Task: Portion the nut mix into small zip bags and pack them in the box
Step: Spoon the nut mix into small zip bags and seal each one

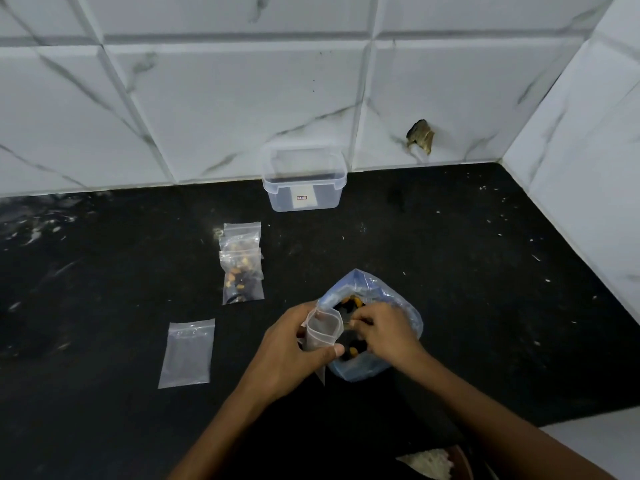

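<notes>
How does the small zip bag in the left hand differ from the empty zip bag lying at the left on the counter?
The held zip bag is gripped upright in the left hand with its mouth pulled open; the flat zip bag lies untouched on the counter. The held one sits against the blue nut mix bag, where the right hand reaches in; the flat one lies apart. Both are small, clear, and look empty.

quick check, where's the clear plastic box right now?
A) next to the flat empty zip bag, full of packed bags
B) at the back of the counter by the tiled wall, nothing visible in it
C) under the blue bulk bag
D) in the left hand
B: the clear plastic box stands open against the tiled wall, no bags visible inside; the filled zip bags lie on the counter.
</notes>
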